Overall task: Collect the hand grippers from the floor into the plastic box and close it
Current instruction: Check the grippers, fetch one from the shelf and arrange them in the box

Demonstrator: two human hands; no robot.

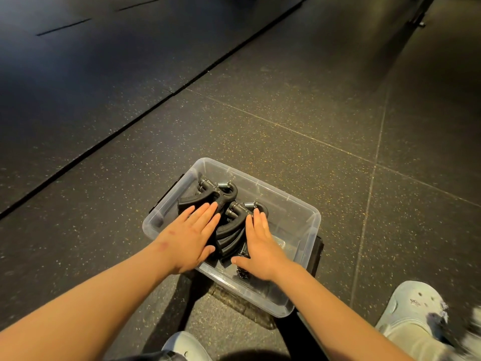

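Note:
A clear plastic box [294, 204] stands open on the dark speckled floor in front of me. Inside it lie several black hand grippers with metal springs, one group at the left [213, 191] and another at the middle [234, 227]. My left hand [194, 235] lies flat, fingers straight, pressing on the left grippers. My right hand [260, 246] lies flat on the middle stack, fingers straight and thumb spread out. No lid is visible on the box; black latches show at its sides.
My two feet in pale clogs, one [413, 319] at the lower right and one [186, 345] at the bottom centre, flank the box. A black mat [78, 74] with a raised edge covers the floor to the left. Rubber floor tiles extend ahead and to the right.

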